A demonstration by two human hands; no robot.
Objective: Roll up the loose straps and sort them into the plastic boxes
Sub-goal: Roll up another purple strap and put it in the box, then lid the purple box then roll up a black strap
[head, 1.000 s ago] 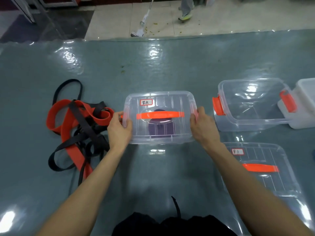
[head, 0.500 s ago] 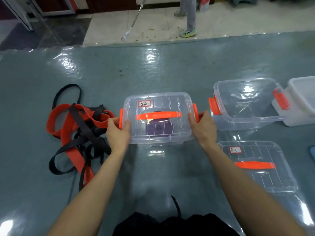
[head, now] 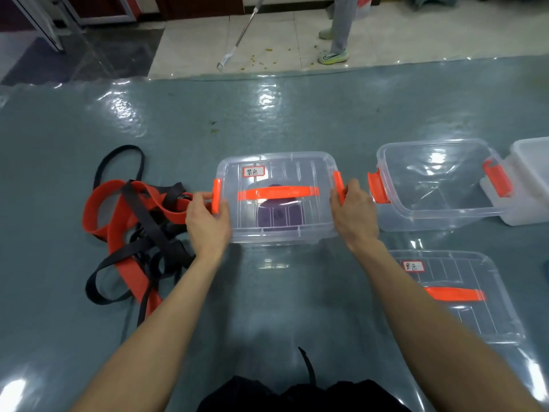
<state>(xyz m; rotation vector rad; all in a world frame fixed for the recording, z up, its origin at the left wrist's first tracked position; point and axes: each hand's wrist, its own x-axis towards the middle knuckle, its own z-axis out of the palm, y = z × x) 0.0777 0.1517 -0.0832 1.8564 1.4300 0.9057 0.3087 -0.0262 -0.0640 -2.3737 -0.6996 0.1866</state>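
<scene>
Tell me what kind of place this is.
Likely an indoor workroom or sorting station: a big table under glossy sheeting, labelled boxes for sorting, and a tiled floor beyond.

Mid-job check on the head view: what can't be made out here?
Head view:
- Purple roll in the lidded box: blurred by ribbed lid and orange handle.
- Latches: left hand and right hand partly cover them; clipped or not unclear.
- Lid labels: writing too small.
- White box: cut off by right edge.
</scene>
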